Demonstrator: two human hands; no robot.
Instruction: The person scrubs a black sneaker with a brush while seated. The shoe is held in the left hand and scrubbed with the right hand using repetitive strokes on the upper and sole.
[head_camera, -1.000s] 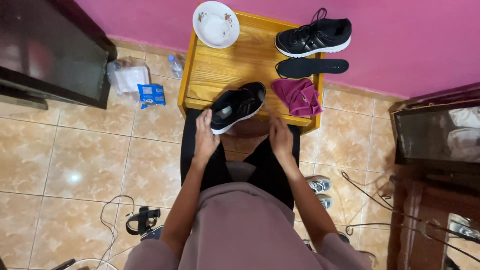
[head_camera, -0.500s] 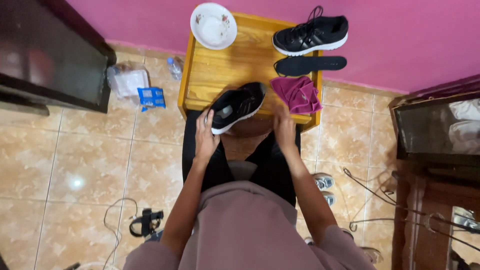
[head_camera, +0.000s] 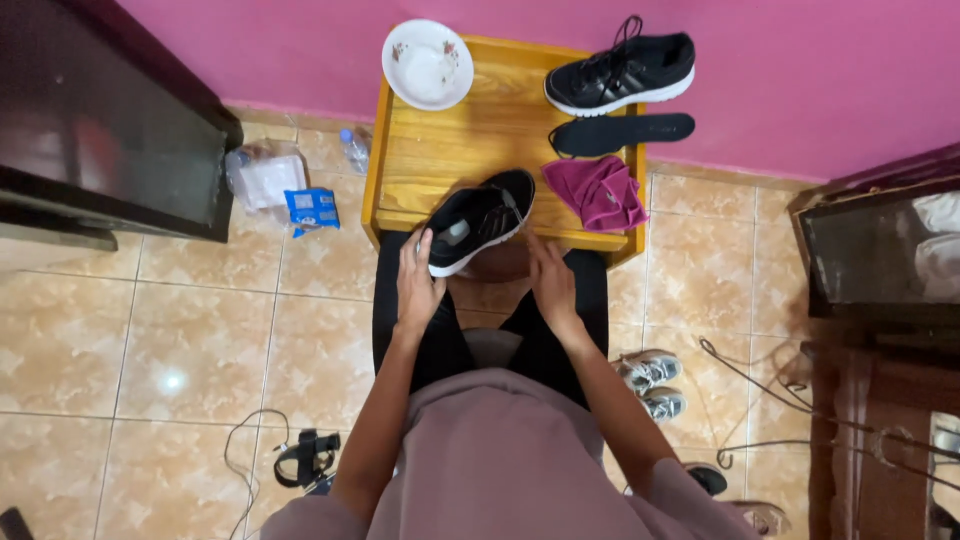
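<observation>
Black mesh shoe (head_camera: 480, 220), white sole, lies tilted at the near edge of the glossy wooden tabletop (head_camera: 450, 150). My left hand (head_camera: 418, 285) grips its heel end. My right hand (head_camera: 550, 280) hangs loosely open just beside the toe, grasping nothing. Crumpled magenta cloth (head_camera: 600, 192) lies near.

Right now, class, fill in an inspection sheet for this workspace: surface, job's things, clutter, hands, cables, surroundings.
Surface: yellow wooden table against pink wall.
Job's things: black white-soled sneaker at the table's near edge; matching second sneaker, black insole, magenta cloth.
Clutter: white floral bowl; plastic bag and blue packet on floor.
Hands: left hand grips the sneaker's heel; right hand just below it, contact unclear.
Cables: black cords, white cable.
Surroundings: beige floor tiles, dark cabinets.
</observation>
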